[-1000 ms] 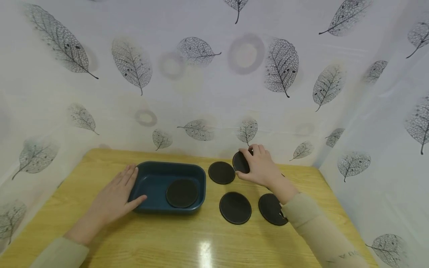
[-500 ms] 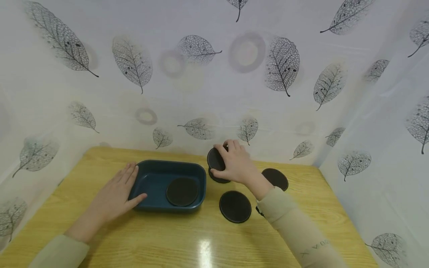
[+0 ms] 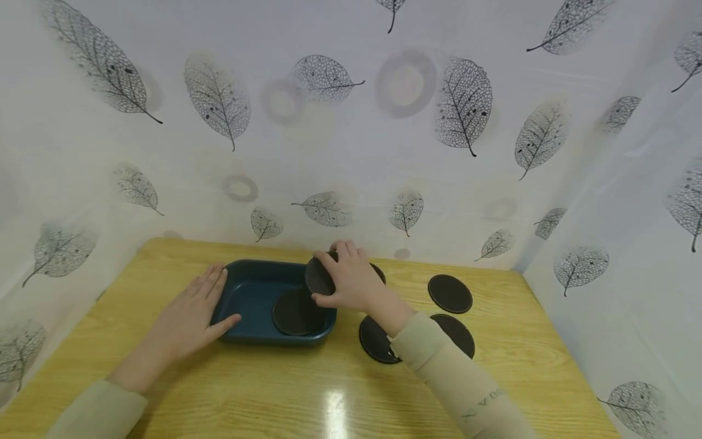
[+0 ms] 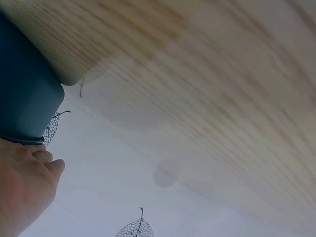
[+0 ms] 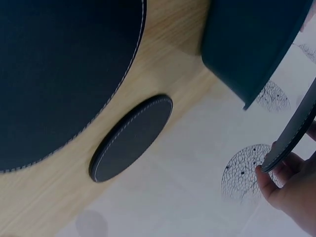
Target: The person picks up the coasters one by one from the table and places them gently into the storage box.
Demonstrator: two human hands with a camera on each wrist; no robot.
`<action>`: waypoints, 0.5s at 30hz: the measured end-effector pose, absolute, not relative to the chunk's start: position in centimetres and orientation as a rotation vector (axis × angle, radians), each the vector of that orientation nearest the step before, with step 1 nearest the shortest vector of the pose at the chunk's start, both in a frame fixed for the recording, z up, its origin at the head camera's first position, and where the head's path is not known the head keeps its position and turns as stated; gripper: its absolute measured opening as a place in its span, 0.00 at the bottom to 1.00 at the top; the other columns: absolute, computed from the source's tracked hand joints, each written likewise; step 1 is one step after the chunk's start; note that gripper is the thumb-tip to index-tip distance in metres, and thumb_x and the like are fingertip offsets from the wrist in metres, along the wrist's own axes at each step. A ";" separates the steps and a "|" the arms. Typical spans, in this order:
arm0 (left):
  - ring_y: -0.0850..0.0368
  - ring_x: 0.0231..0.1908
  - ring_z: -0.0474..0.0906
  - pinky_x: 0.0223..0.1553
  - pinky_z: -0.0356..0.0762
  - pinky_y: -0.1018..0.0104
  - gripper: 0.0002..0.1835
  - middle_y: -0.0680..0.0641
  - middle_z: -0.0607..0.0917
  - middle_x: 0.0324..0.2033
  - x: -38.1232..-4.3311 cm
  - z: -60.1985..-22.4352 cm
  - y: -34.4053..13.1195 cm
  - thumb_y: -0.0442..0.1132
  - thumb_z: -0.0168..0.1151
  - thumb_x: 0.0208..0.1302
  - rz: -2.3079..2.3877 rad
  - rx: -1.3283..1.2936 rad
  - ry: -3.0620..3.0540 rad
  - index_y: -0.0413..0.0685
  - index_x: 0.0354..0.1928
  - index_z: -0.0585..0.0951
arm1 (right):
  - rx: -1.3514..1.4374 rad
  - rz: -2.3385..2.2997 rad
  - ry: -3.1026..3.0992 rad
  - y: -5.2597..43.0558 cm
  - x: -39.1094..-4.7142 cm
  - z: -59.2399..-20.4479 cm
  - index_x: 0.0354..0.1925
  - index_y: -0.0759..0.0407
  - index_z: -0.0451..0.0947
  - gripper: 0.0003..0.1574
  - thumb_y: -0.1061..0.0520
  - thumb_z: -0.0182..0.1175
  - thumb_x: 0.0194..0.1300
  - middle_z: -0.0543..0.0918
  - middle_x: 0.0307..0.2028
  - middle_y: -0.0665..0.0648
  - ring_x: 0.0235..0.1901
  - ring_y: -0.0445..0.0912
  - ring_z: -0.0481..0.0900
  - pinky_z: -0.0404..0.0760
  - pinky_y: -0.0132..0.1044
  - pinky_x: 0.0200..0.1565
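Observation:
My right hand (image 3: pixel 359 280) pinches a round black coaster (image 3: pixel 318 277) by its edges, tilted over the back right corner of a dark blue rectangular basin (image 3: pixel 244 299). White stitching runs along the coaster's rim in the right wrist view, where the fingertips and thumb (image 5: pixel 269 185) hold it. Another black coaster (image 3: pixel 296 314) lies inside the basin at its right end. My left hand (image 3: pixel 189 311) rests on the basin's left end with straight fingers and the thumb spread over the front rim. In the left wrist view, the basin's outer wall (image 4: pixel 32 94) rises beside the hand.
Several black coasters lie on the wooden table (image 3: pixel 263 390) right of the basin. One coaster (image 3: pixel 450 293) is at the back right, another (image 3: pixel 459 334) in front of it; the right arm partly covers a nearer-left coaster (image 3: pixel 377 342). A leaf-patterned white sheet (image 3: pixel 351 152) hangs behind.
The right hand has carried its coaster leftward from the back of the table, past another coaster, to over the basin's right end. The left hand has stayed in place.

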State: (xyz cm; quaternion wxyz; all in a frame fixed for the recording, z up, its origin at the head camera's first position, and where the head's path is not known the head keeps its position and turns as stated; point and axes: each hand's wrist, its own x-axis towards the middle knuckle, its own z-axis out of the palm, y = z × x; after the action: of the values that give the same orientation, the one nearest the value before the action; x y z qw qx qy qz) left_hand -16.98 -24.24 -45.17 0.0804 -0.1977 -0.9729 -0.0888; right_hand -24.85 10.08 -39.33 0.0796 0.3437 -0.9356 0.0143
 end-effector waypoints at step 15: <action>0.30 0.82 0.53 0.85 0.51 0.44 0.55 0.28 0.54 0.82 -17.0 -45.1 -24.2 0.67 0.58 0.74 -0.256 -0.584 -2.918 0.26 0.80 0.56 | 1.113 -0.066 -2.802 6.1 -24.0 -41.6 0.80 0.42 0.64 0.56 0.21 0.62 0.64 0.71 0.67 0.61 0.66 0.55 0.69 0.76 0.53 0.67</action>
State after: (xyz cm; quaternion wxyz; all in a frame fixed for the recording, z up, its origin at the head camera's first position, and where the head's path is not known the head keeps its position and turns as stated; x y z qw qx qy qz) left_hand -16.96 -24.21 -45.10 0.0774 -0.1950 -0.9740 -0.0855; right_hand -24.00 6.13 -41.63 0.0629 0.3685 -0.9272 -0.0217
